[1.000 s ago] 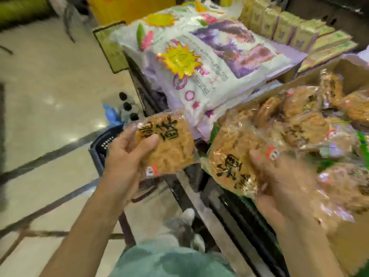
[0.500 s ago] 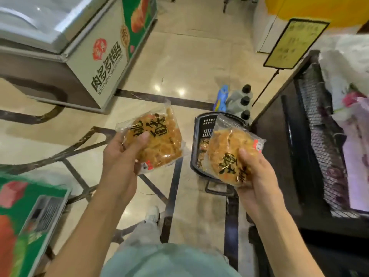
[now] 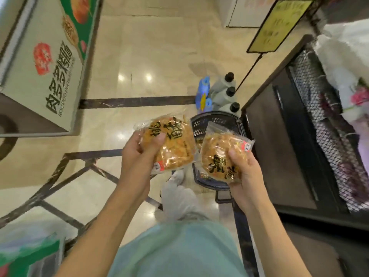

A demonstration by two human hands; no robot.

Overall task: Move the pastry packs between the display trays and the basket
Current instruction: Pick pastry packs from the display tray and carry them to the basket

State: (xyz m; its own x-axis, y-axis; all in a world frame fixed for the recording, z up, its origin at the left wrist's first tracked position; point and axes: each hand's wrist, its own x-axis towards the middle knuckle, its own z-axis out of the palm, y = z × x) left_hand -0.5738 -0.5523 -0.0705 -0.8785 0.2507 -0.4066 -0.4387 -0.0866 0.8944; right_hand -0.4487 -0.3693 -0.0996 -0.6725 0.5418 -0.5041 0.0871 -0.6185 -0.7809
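Pastry packs fill both hands above the shop floor. The left hand [image 3: 137, 154] grips the left pastry pack [image 3: 171, 144], a clear wrapper with a golden round cake and black printed characters; the thumb [image 3: 157, 139] lies curled over the front of the wrapper and the other fingers wrap behind its left edge, so how they lie at the back cannot be told. The right hand [image 3: 245, 170] holds the right pastry pack [image 3: 219, 154], with its thumb pressed on the front near the upper right corner and the remaining fingers curled under the pack, mostly hidden. The two packs sit side by side, close together but apart, both tilted with their printed faces toward the camera. Directly beneath and between them stands the dark basket [image 3: 215, 121] on the floor, its far perforated rim showing above the packs and more wrapped pastries glimpsed inside. Just beyond the basket stand three grey bottles [image 3: 223, 90] with black caps beside a blue pack [image 3: 203, 92]. A black mesh display rack [image 3: 319, 108] runs along the right, and a yellow sign [image 3: 279, 25] on a thin stand leans beside it
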